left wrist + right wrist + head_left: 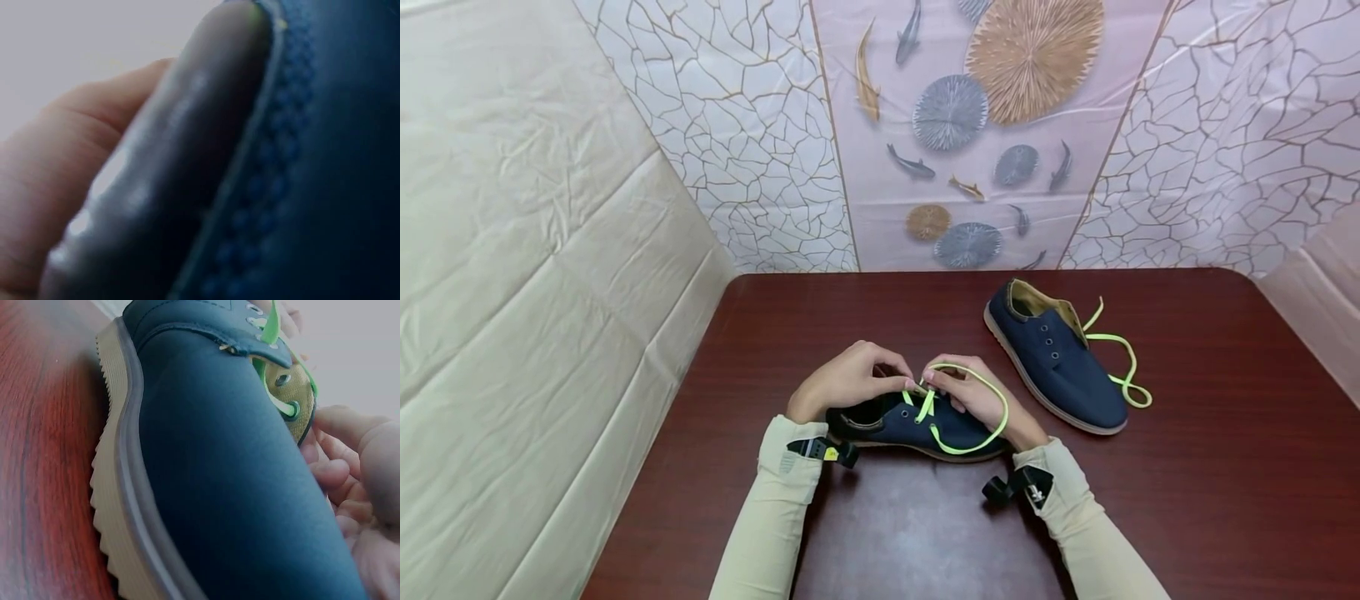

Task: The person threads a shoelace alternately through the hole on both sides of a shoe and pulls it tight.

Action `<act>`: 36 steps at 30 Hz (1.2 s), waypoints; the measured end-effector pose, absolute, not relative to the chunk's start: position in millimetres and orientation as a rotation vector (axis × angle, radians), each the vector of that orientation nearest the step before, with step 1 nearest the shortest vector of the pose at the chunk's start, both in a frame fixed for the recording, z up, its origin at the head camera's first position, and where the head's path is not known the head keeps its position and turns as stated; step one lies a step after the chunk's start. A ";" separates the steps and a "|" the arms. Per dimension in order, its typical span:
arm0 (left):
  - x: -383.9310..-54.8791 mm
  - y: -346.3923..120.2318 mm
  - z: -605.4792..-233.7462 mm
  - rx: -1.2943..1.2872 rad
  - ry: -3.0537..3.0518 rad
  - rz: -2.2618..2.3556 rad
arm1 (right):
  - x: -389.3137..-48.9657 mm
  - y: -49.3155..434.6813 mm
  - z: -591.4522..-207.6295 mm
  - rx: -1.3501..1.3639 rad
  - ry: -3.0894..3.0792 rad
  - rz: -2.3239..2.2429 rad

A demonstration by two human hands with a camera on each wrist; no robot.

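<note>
A navy blue shoe (887, 425) with a tan sole lies sideways before me, toe to the right. My left hand (850, 379) reaches over its opening, thumb and forefinger pinching the eyelet flap's edge. From the other side, my right hand (981, 396) pinches a bright yellow-green shoelace (1000, 417) by the flap; the lace bows out in a loop over the toe. In the right wrist view, lace passes through eyelets in the tan-lined flap (301, 415), close to the right thumb. The left wrist view shows the shoe's collar (262, 162) blurred. The lace tip is hidden by fingers.
A second navy shoe (1060, 367) stands behind on the right, its yellow-green lace (1127, 358) trailing beyond it. Both shoes are on a dark red-brown table (1210, 467). Patterned cloth (775, 150) hangs behind the table, and cream cloth (550, 292) on the left.
</note>
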State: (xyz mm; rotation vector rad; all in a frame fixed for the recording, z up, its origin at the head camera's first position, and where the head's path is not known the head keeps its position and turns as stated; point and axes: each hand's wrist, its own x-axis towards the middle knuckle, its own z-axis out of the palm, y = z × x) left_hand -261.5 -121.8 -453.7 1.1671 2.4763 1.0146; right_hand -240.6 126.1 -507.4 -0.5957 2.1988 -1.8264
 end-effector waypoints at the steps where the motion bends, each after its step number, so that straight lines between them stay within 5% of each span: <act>1: -261.7 -122.1 -454.5 1.170 2.478 1.017 | -240.9 125.8 -507.1 -0.599 2.212 -1.807; 22: -257.5 -118.5 -450.9 1.263 2.339 1.074 | -243.1 122.2 -502.2 -0.640 2.064 -1.766; 36: -239.6 -104.3 -432.6 1.341 2.758 0.458 | -242.8 123.7 -501.4 -0.670 2.081 -1.720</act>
